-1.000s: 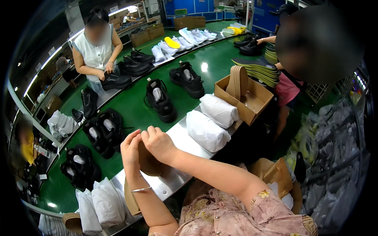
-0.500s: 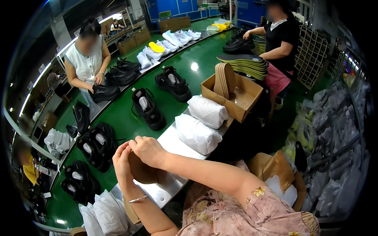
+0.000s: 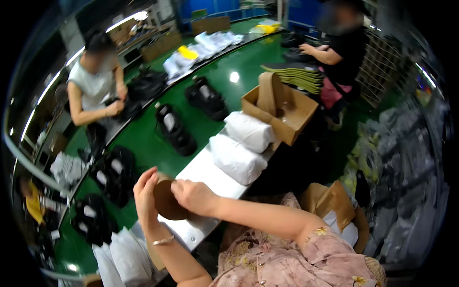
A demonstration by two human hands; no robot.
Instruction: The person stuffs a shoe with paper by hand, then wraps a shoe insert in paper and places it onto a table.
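Observation:
Between my two hands is a curved brown sheet, cardboard-like, its full shape partly hidden by my fingers. My left hand is closed on its left edge, the fingers pointing up. My right hand pinches its upper right edge, knuckles toward me. Both hands are over a white metal shelf. Just beyond the hands, two white paper-wrapped bundles lie on this shelf. A black shoe stands on the green belt past it.
A cardboard box holding brown insole-shaped pieces stands at the shelf's far end. More black shoes and white-wrapped bundles are at left. Across the belt one person handles a dark shoe; another stands near stacked green-edged insoles.
My right hand has come away from my left fingertips, to the right and toward me. More of the brown sheet shows between the hands. The view has shifted slightly.

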